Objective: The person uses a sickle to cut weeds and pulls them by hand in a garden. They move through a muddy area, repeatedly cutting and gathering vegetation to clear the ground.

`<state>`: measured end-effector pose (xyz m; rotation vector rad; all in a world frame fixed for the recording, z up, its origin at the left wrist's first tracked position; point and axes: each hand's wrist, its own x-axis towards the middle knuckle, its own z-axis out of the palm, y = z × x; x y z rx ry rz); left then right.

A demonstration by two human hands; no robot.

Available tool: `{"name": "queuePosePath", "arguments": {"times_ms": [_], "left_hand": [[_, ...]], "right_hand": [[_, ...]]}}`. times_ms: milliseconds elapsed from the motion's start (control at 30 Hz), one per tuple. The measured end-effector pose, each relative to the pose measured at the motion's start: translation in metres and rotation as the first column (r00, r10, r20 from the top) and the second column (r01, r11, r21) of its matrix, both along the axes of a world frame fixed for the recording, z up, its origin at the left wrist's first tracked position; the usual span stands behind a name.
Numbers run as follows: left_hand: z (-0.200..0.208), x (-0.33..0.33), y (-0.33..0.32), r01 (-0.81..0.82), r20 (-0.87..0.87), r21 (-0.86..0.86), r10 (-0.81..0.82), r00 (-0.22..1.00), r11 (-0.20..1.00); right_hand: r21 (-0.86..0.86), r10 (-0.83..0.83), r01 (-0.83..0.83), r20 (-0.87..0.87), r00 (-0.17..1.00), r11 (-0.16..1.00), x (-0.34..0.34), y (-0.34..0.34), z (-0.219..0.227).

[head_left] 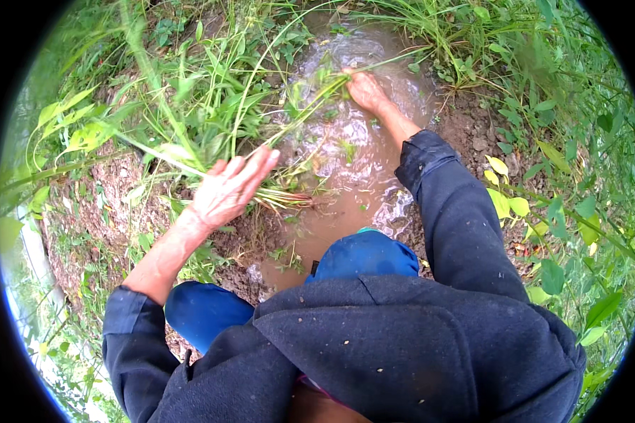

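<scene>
My right hand reaches out over muddy water, its fingers closed on a tuft of green grass. Long blades trail from that tuft toward the lower left. Nearer to me, my left hand lies with fingers stretched out across a bundle of cut or pulled grass stems. The reddish stem ends stick out past its fingers at the water's edge. Its thumb and palm side are hidden, and some blades beside it are blurred.
A narrow channel of brown water runs away from me between muddy banks. Dense grass covers the left bank; more grass and leafy plants stand at right. My blue-covered knees are below.
</scene>
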<state>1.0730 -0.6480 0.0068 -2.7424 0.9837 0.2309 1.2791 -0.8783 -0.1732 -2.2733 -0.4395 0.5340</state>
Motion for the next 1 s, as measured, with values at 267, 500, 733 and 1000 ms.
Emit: {"name": "queuePosePath", "arguments": {"times_ms": [267,500,733,1000], "left_hand": [[-0.033,0.038,-0.064,0.157,0.167,-0.078,-0.143,0.976,0.984],[-0.042,0.048,-0.076,0.054,-0.006,-0.349,-0.059,0.998,0.936],[-0.056,0.03,0.017,-0.16,0.01,0.006,0.159,0.987,0.987],[-0.027,0.055,0.003,-0.209,0.209,0.2,0.167,0.964,0.957]], "right_hand": [[0.18,-0.549,0.547,-0.044,0.835,0.817,-0.008,0.004,-0.027],[0.611,-0.056,0.336,-0.43,0.901,0.716,-0.15,0.049,0.027],[0.119,-0.183,0.192,-0.079,0.98,0.974,-0.089,-0.039,0.078],[-0.316,-0.242,0.523,0.624,0.743,0.791,0.012,-0.128,0.067]]}}
